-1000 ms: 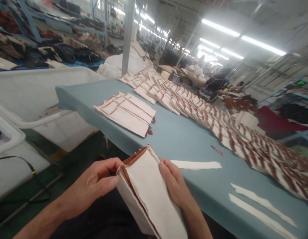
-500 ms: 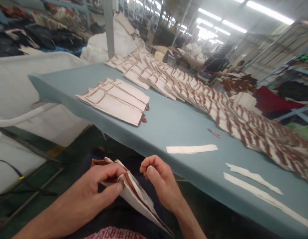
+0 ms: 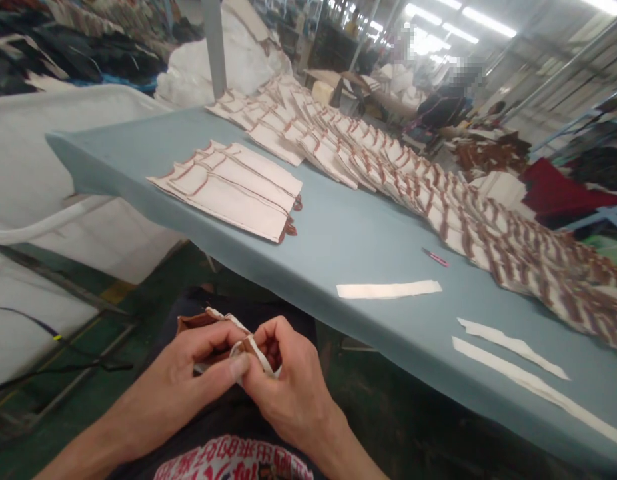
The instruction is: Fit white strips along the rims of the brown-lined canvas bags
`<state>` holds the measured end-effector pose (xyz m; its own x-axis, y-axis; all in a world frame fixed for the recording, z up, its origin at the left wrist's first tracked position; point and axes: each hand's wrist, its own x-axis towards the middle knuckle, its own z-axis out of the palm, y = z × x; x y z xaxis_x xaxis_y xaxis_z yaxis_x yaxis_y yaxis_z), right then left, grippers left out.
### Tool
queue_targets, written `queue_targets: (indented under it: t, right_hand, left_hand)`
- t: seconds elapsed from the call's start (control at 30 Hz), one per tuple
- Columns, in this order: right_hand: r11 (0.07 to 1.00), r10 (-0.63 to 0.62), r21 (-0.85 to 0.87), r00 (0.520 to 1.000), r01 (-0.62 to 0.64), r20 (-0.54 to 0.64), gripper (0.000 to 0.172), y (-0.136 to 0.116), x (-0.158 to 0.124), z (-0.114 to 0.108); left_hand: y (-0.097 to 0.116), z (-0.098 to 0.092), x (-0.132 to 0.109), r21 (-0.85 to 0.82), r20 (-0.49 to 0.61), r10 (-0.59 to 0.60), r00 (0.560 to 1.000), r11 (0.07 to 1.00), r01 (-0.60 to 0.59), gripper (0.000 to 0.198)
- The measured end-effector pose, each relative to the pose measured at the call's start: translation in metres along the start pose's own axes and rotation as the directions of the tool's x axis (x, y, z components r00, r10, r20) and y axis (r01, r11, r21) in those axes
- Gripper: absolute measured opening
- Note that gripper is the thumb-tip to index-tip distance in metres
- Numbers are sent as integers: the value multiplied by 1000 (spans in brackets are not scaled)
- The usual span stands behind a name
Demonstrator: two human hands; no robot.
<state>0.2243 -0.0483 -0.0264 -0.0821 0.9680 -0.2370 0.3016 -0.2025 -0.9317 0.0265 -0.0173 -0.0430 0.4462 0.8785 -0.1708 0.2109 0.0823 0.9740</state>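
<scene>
Over my lap, my left hand (image 3: pixel 203 360) pinches the edge of a cream and brown sewn fabric piece (image 3: pixel 201 320). My right hand (image 3: pixel 288 367) has its thumb and fingers closed on the same piece, close beside the left fingertips. A folded cream edge with a brown strip shows between the two hands; most of the piece is hidden behind them. On the blue-green table (image 3: pixel 333 233) lies a small overlapping stack of similar cream pieces (image 3: pixel 238 190) with brown edging and brown tabs at one end.
Long overlapping rows of the same pieces (image 3: pixel 388 173) run along the table's far side. Near them lies a small pink-handled tool (image 3: pixel 436 257). Cream strips (image 3: pixel 388 289) lie toward the near edge. A white bin (image 3: pixel 28 147) stands at the left. A person (image 3: pixel 448 100) is in the background.
My right hand has moved left and down from beside the fabric piece and closed on its edge. The piece is now bunched between both hands. The view has shifted slightly.
</scene>
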Motion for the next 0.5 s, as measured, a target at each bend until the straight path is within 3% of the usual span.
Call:
queue_targets:
  t: [0.1,0.2,0.3,0.37,0.5]
  right_hand:
    - [1000,-11,-28,998,9,-65,25,2,-1,6]
    - [995,12,95,999,-8,-40,29,12,-5,11]
    - [942,40,331,998,-54,48,35,33,-16,17]
    - [906,31,422,999,-37,23,43,48,-26,20]
    - [937,-41,341,995,69,-90,43,68,-40,8]
  left_hand:
    - [-2,4,7,29,-115,47,992,999,-44,46]
    - [-7,10,8,10,-151,22,988,1000,-21,49]
    - [-21,19,3,-48,-136,-78,988,996,72,59]
    - [-33,26,-1,-142,-109,-159,981,980,142,66]
    - [-46,33,2,-319,7,-266,964,913,254,67]
